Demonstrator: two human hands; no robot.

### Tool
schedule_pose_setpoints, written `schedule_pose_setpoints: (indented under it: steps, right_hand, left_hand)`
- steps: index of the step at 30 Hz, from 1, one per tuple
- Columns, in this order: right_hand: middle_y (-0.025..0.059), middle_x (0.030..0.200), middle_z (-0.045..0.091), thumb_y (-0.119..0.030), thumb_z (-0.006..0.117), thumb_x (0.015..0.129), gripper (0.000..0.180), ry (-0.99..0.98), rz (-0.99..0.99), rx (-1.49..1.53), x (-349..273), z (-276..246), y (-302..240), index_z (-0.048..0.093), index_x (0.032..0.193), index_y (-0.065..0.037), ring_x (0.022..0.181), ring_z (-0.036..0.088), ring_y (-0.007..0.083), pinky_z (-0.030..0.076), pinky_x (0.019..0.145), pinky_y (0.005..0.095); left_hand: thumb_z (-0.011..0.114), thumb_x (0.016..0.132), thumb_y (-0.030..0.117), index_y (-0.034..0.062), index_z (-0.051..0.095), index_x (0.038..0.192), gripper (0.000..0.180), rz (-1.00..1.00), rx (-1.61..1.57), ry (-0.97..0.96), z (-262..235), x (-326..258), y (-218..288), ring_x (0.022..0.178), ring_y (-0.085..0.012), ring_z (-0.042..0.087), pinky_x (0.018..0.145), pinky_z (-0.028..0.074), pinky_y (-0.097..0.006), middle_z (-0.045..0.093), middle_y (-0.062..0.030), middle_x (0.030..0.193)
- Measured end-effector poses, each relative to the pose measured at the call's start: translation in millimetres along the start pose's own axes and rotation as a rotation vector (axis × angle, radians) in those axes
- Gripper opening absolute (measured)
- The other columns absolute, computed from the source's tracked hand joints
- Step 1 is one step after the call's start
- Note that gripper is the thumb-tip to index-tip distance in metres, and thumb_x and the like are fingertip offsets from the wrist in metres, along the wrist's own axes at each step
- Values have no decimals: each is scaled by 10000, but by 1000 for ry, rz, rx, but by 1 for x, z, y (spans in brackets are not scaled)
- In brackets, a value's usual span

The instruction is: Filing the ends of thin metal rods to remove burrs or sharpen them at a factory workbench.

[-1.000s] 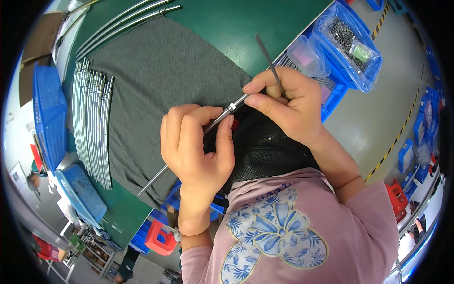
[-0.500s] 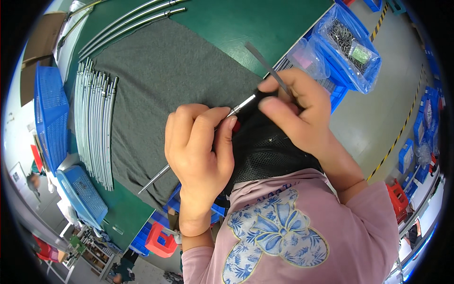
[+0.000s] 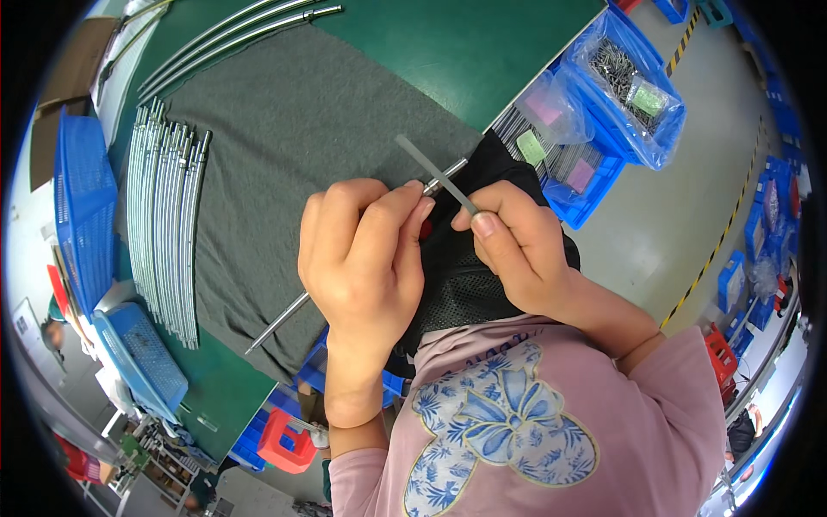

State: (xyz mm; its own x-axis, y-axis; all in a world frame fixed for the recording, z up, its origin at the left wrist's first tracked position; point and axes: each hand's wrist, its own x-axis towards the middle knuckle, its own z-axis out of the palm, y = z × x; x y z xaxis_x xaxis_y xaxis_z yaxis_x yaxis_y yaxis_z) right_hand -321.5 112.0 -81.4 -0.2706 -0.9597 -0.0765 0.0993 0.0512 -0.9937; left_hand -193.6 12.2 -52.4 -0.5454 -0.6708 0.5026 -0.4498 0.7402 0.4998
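Note:
My left hand (image 3: 362,250) is closed round a slim metal rod (image 3: 277,322). The rod runs slantwise, its lower end sticking out below my palm and its stepped tip (image 3: 455,169) poking past my thumb and fingertips. Between thumb and bent forefinger, my right hand (image 3: 521,246) pinches a flat grey strip (image 3: 424,158) that looks like a small file. That strip crosses over the rod near its tip; I cannot tell if they touch. Beneath both hands lies a dark grey cloth (image 3: 319,103), with black mesh fabric (image 3: 448,293) over my lap.
On the left, several metal rods (image 3: 168,233) lie in a row beside blue baskets (image 3: 86,207). Longer tubes (image 3: 233,47) lie at the far edge of the green table (image 3: 413,43). To the right stand blue bins (image 3: 663,138) of small metal parts and rods.
My right hand has come down and left, bringing the grey strip from beyond the rod's tip to across it. My left hand keeps its hold on the rod.

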Motion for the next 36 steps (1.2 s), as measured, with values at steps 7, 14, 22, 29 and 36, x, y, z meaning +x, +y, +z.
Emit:
schedule_pose_setpoints:
  steps: [7, 14, 22, 29, 36]
  right_hand:
    - [98, 752, 632, -49, 491, 928, 88, 15, -14, -221, 5, 7, -8, 553, 981, -16, 583, 625, 188, 450, 537, 265]
    - [117, 780, 636, -18, 476, 917, 83, 67, -38, -187, 5, 11, -8, 546, 960, -5, 665, 659, 222, 493, 600, 275]
    - [115, 780, 631, -20, 468, 924, 93, 48, 59, -106, 3, 8, -14, 552, 954, 5, 686, 651, 185, 488, 619, 269]
    - [111, 772, 635, -29, 459, 929, 112, 44, 118, -60, 5, 11, -17, 559, 960, 10, 683, 651, 196, 485, 617, 269]
    - [110, 744, 625, -40, 453, 935, 103, 63, -30, -133, 9, 12, -1, 548, 948, -2, 640, 642, 215, 478, 583, 285]
  left_hand:
    - [743, 621, -17, 48, 646, 786, 202, 30, -23, 44, 4, 1, -3, 613, -207, 491, 523, 390, -314, 556, -49, 737]
    - [730, 611, -37, 34, 632, 761, 193, 35, -72, 84, 7, 1, -4, 603, -214, 499, 517, 403, -312, 565, -53, 735]
    - [722, 607, -43, 26, 630, 751, 185, 36, -80, 83, 7, 1, -1, 612, -218, 510, 517, 414, -315, 566, -54, 736]
    - [713, 605, -56, 23, 624, 736, 177, 40, -70, 91, 8, 2, 0, 613, -217, 510, 514, 416, -318, 563, -56, 738]
    - [715, 614, -49, 21, 615, 730, 169, 47, -67, 74, 8, 0, -1, 607, -215, 500, 513, 411, -318, 558, -56, 736]
